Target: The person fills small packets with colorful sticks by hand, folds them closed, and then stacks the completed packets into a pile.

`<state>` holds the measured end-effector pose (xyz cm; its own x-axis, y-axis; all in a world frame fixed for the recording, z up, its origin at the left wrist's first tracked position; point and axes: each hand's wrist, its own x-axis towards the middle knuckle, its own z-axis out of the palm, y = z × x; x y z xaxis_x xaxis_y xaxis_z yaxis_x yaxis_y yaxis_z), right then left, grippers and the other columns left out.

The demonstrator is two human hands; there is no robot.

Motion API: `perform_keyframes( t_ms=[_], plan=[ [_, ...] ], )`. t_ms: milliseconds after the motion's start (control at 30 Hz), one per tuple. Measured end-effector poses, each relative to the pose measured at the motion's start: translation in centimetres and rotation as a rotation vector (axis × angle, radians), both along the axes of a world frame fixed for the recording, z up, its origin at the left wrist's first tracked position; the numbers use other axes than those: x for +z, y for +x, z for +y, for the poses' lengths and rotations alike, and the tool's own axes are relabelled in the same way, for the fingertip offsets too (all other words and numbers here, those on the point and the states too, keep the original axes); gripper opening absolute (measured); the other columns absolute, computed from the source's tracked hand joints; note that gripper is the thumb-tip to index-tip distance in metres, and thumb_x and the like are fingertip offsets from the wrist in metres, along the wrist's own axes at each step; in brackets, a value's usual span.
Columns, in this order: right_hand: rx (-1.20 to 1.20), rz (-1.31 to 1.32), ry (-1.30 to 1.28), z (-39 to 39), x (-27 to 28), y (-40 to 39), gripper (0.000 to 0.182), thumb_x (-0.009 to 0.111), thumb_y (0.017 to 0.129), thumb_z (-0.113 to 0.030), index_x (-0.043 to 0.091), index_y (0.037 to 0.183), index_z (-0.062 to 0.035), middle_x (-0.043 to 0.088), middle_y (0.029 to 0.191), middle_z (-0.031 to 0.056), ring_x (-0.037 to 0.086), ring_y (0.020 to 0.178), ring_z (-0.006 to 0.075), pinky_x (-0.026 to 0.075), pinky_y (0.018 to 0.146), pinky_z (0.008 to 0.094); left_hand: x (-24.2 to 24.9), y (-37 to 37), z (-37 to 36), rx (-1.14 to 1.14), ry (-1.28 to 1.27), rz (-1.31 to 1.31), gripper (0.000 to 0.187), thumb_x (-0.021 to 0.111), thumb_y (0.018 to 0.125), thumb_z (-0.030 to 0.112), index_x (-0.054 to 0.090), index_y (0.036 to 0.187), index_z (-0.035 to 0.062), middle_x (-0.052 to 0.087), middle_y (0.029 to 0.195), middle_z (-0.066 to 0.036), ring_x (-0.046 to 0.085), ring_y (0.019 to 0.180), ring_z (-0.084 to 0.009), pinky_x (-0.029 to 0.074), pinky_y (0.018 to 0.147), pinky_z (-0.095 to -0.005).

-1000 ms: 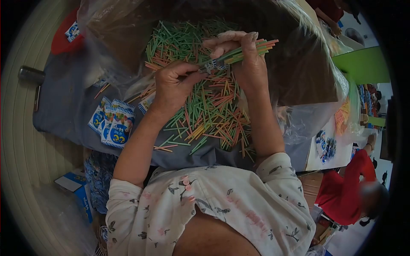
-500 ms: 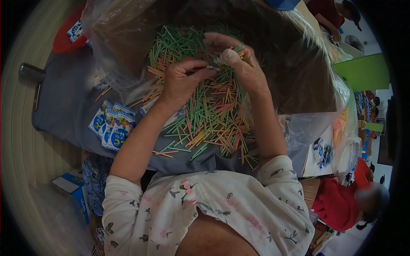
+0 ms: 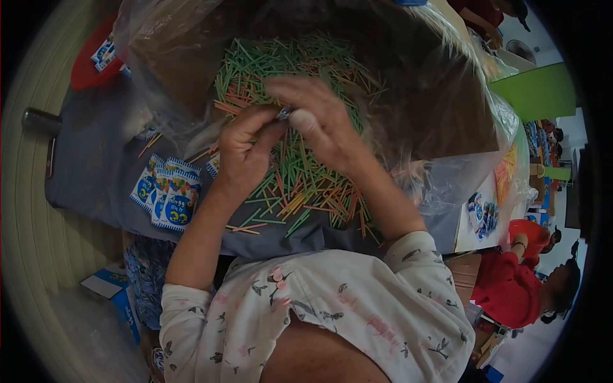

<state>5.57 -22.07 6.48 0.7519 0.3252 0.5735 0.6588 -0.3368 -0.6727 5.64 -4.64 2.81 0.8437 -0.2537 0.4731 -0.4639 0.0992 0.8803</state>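
My left hand pinches a small blue-and-white printed packet between thumb and fingertips; most of the packet is hidden by the fingers. Close against it on the right is my right hand, its fingers stretched out and blurred over the packet, the thumb apart and near the packet's edge. I see nothing clearly held in it. Below both hands spreads a pile of thin green, pink and orange sticks. Several filled-looking printed packets overlap on the grey cloth left of my left forearm.
A cardboard box lined with clear plastic surrounds the pile. On the left are a red bowl with packets and a metal cylinder. More packets lie at right. A person in red sits beyond.
Both hands have moved left and closer together. The green and orange sticks seen in my right hand no longer show, and its fingers now stretch over the packet.
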Motion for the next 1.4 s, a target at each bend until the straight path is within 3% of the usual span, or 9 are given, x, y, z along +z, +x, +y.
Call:
perform_keyframes(
  t_ms=[167,267,367,467,600,800,1033,1300,1400],
  plan=[
    [0.117,-0.081,-0.438,2.2,0.8,-2.9,0.051,0.054,0.096,-0.04,0.053,0.132,-0.0026,0.058,0.125,0.0232,0.052,0.12,0.0424,0.042,0.101,0.046,1.2,-5.0,4.6,0.18,0.253,-0.188,0.017,0.059,0.086,-0.008,0.065,0.103,-0.0059,0.066,0.095,-0.015,0.063,0.087,-0.0286,0.049,0.079,-0.0356],
    [-0.04,0.058,-0.298,0.4,1.2,-1.0,0.058,0.057,0.093,-0.049,0.059,0.125,-0.0005,0.06,0.122,0.0246,0.055,0.115,0.0444,0.046,0.096,0.0476,0.6,-8.4,8.3,0.374,0.278,-0.144,0.017,0.059,0.086,-0.007,0.065,0.103,-0.0059,0.066,0.095,-0.015,0.06,0.089,-0.0302,0.048,0.079,-0.0354],
    [-0.349,0.23,-0.494,-6.7,-1.2,5.3,0.064,0.062,0.086,-0.057,0.065,0.112,0.0013,0.064,0.11,0.0246,0.061,0.104,0.0409,0.048,0.089,0.0472,-1.2,-9.3,13.0,0.643,0.926,-0.17,0.02,0.064,0.086,0.004,0.065,0.105,-0.0026,0.061,0.101,-0.015,0.051,0.103,-0.032,0.042,0.088,-0.045],
    [-0.389,0.393,-0.756,-8.4,-1.4,7.9,0.061,0.064,0.084,-0.056,0.066,0.107,0.0006,0.066,0.105,0.0233,0.063,0.101,0.0386,0.049,0.086,0.0459,1.6,-8.9,10.6,0.78,1.103,-0.367,0.026,0.067,0.084,0.008,0.066,0.108,0.0,0.058,0.11,-0.014,0.049,0.106,-0.0312,0.035,0.095,-0.0492],
    [-0.387,0.354,-1.068,-9.0,-3.9,10.4,0.057,0.061,0.085,-0.052,0.065,0.099,0.0029,0.065,0.085,0.0236,0.066,0.087,0.0377,0.05,0.078,0.0465,1.8,-6.9,5.9,0.418,0.954,-0.271,0.028,0.068,0.081,0.011,0.065,0.106,-0.0009,0.057,0.112,-0.013,0.048,0.109,-0.0314,0.031,0.098,-0.0508],
    [-0.381,0.424,-1.167,-7.0,-2.9,8.3,0.043,0.059,0.086,-0.037,0.061,0.104,0.002,0.063,0.1,0.0269,0.062,0.095,0.0422,0.048,0.081,0.0517,-2.6,-5.2,3.5,0.349,1.119,-0.438,0.019,0.065,0.073,0.005,0.064,0.091,-0.003,0.057,0.095,-0.014,0.055,0.096,-0.0293,0.049,0.079,-0.0428],
    [-0.551,0.252,-0.811,-6.5,-4.2,6.5,0.047,0.062,0.083,-0.03,0.059,0.119,-0.0004,0.063,0.108,0.0275,0.062,0.098,0.0434,0.049,0.085,0.0504,-3.5,-5.3,4.2,0.357,0.873,-0.493,0.009,0.064,0.068,0.003,0.061,0.076,0.0014,0.056,0.083,-0.011,0.057,0.082,-0.0289,0.052,0.067,-0.0393],
    [-0.465,0.465,-0.61,-9.7,-6.6,8.8,0.052,0.064,0.087,-0.028,0.055,0.131,-0.0015,0.065,0.114,0.0233,0.063,0.106,0.0274,0.048,0.091,0.0404,-1.0,-4.7,4.4,0.292,0.716,-0.317,0.009,0.068,0.07,0.003,0.065,0.079,0.002,0.059,0.083,-0.009,0.057,0.083,-0.03,0.051,0.067,-0.0406],
    [-0.505,0.266,-0.249,-9.4,-6.4,7.3,0.059,0.066,0.088,-0.029,0.05,0.135,0.0024,0.06,0.126,0.0256,0.056,0.12,0.0387,0.046,0.097,0.0435,-1.3,-4.4,4.5,0.398,0.746,-0.471,0.01,0.067,0.071,0.001,0.066,0.081,0.0012,0.058,0.083,-0.009,0.057,0.084,-0.0298,0.051,0.069,-0.0393]
  ],
)
